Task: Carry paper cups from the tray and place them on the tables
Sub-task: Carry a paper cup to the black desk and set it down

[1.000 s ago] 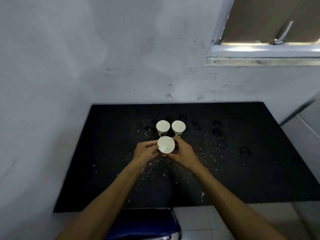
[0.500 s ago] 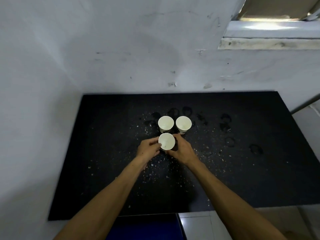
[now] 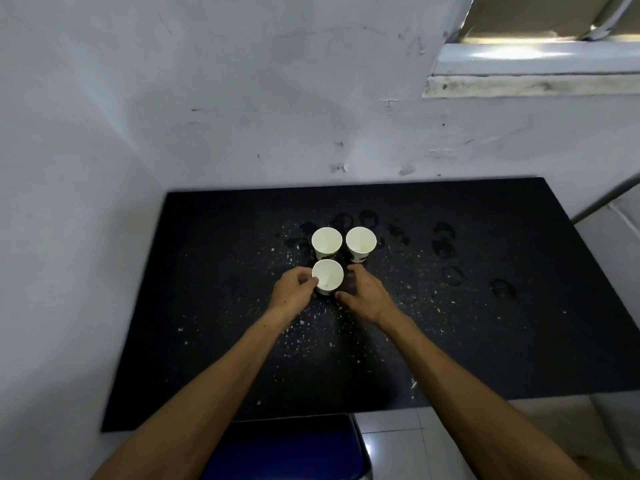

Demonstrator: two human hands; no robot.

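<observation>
Three white paper cups stand upright on the black table (image 3: 485,341). Two of them, a left cup (image 3: 326,241) and a right cup (image 3: 361,241), stand side by side at the back. The third paper cup (image 3: 327,277) stands just in front of the left one. My left hand (image 3: 291,294) holds its left side with fingertips at the rim. My right hand (image 3: 369,297) curls around its right side, fingers behind and thumb in front. The cup's lower part is hidden by my hands. No tray is in view.
The table sits in a corner, with white walls to the left and behind (image 3: 242,98). White crumbs and dark ring marks (image 3: 450,244) dot the tabletop. A blue chair seat (image 3: 287,448) is below the near edge, and a window ledge (image 3: 533,84) is at the upper right.
The near cup has come down a little between both hands to the tabletop in front of the other two. My head has shifted, so more of the table shows.
</observation>
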